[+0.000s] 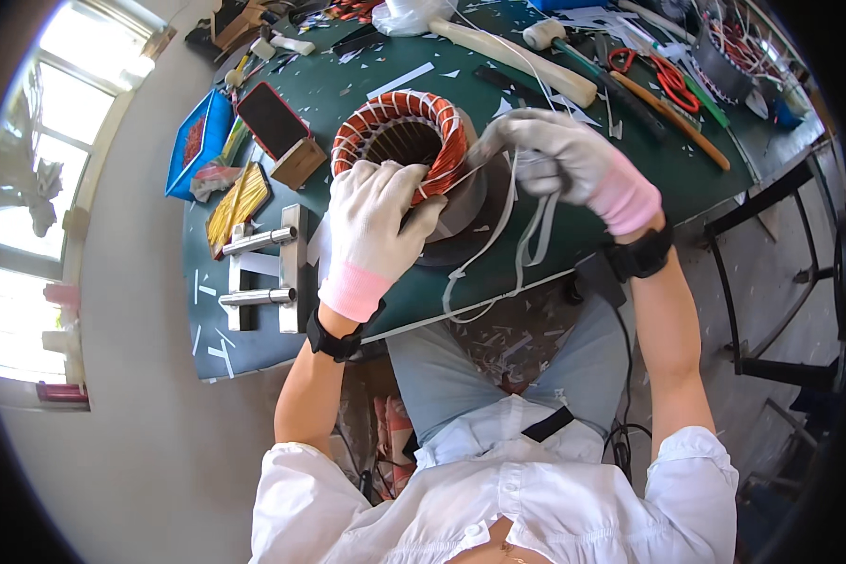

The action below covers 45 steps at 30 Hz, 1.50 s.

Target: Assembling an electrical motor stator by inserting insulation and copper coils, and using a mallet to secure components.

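Observation:
A motor stator [462, 214] stands near the table's front edge, its open bore tilted up. Copper-orange windings [430, 103] ring its top, wrapped at intervals with white lacing. Over the near left side of this ring lies my left hand [378, 224], in a white glove with a pink cuff, its fingers curled on the coil and its thumb toward the right. My right hand [573, 162], gloved alike, is closed just right of the stator on a white lacing cord [543, 235]. The cord runs to the windings and hangs in loops over the table edge. Its fingertips are slightly blurred.
Left of the stator are a phone [271, 120] on a wooden block, a blue tray [195, 141], a yellow bundle [237, 209] and a metal bar fixture [289, 268]. Behind lie a wooden mallet [517, 61], red-handled scissors [677, 86] and paper scraps. A black-framed stool [780, 371] stands right.

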Each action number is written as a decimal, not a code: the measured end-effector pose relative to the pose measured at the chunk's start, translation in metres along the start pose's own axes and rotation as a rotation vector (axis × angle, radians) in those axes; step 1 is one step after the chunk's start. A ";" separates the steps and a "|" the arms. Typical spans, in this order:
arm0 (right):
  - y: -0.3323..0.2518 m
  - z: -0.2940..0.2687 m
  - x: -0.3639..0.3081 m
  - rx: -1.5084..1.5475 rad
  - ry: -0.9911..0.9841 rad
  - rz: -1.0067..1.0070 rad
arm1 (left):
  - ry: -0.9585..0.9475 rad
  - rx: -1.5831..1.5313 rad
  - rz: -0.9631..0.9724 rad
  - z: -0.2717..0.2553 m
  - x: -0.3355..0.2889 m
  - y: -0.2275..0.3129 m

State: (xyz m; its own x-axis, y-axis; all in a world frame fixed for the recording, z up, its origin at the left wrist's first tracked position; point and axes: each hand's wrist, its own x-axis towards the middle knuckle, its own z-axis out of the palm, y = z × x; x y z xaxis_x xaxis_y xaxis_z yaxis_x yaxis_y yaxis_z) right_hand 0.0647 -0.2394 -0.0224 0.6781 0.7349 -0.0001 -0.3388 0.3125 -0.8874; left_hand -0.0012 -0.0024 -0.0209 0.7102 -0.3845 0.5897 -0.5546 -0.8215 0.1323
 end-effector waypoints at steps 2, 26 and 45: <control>0.015 -0.013 -0.024 -1.076 0.794 -0.190 | 0.003 -0.029 -0.023 0.000 0.003 0.003; 0.076 0.071 -0.053 -0.017 -0.161 -0.119 | -0.056 0.408 -0.038 -0.019 0.016 0.009; 0.097 0.009 -0.231 -0.965 0.500 0.289 | 0.196 -0.109 0.125 0.011 0.001 0.011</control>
State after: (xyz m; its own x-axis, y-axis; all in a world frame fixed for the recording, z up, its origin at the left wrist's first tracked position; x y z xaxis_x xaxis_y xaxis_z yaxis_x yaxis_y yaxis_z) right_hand -0.1306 -0.3732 -0.1048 0.9148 0.3122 -0.2564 -0.0266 -0.5867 -0.8094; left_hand -0.0018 -0.0167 -0.0272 0.5417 -0.3821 0.7487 -0.6836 -0.7186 0.1279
